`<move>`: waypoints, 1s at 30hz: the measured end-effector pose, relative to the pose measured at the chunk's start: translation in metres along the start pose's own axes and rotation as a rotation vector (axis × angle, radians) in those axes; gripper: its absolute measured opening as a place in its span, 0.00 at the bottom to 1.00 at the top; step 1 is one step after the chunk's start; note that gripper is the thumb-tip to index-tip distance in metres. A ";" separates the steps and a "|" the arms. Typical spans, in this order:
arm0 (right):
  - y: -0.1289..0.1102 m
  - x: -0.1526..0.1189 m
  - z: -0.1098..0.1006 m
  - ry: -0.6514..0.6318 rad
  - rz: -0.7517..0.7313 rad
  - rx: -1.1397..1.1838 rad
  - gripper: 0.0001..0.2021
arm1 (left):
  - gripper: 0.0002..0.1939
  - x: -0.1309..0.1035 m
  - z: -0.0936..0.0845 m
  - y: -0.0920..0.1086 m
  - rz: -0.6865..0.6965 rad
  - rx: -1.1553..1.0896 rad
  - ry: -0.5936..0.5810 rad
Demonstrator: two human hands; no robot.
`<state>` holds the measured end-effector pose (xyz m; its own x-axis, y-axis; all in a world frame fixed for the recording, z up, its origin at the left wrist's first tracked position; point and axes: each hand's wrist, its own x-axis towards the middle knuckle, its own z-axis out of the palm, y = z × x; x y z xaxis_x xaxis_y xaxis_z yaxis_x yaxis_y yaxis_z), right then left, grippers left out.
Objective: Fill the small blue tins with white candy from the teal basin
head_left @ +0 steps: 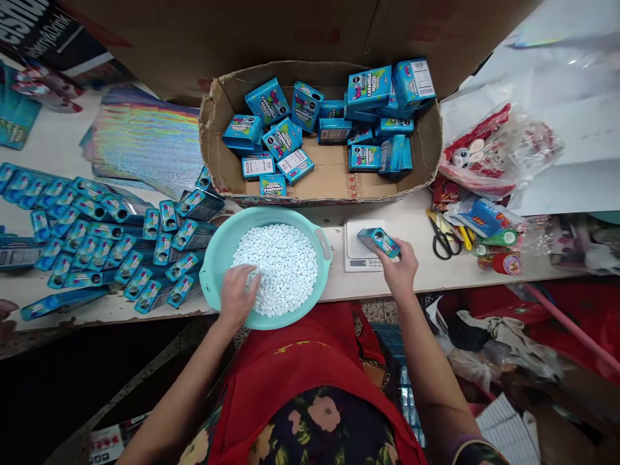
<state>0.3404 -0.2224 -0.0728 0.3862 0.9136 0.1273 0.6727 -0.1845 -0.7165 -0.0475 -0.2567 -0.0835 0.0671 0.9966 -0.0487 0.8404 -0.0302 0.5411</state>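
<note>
My right hand (403, 266) grips a small blue candy box (380, 240) by its side. The box is tilted, its end with a round hole facing up, over a white digital scale (356, 248); I cannot tell whether it touches the scale. In a turquoise bowl (213, 248), small white candies (283, 268) are heaped. My left hand (239, 292) is at the left of this heap, its fingers curled in on the candies. What lies under those fingers is mostly hidden.
Behind the bowl stands a cut-down cardboard box (334, 188) with several blue boxes inside. Many more blue boxes (101, 248) crowd the table's left, near holographic sheets (140, 135). Scissors (443, 239) and bagged items (498, 155) lie right. Another person's hand (6, 310) shows far left.
</note>
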 end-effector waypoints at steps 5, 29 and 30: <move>0.011 0.005 -0.003 -0.076 0.096 0.118 0.29 | 0.17 0.049 0.056 0.056 0.218 0.047 -0.379; 0.056 -0.085 -0.008 0.016 0.565 0.269 0.23 | 0.14 0.067 0.016 0.060 -0.020 -0.148 -0.424; 0.056 -0.084 -0.009 0.014 0.563 0.267 0.23 | 0.16 0.066 0.017 0.060 0.066 -0.060 -0.437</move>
<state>0.3509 -0.3130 -0.1173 0.6456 0.6971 -0.3120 0.1832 -0.5379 -0.8228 0.0165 -0.1937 -0.0685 0.3512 0.8661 -0.3557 0.7948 -0.0749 0.6022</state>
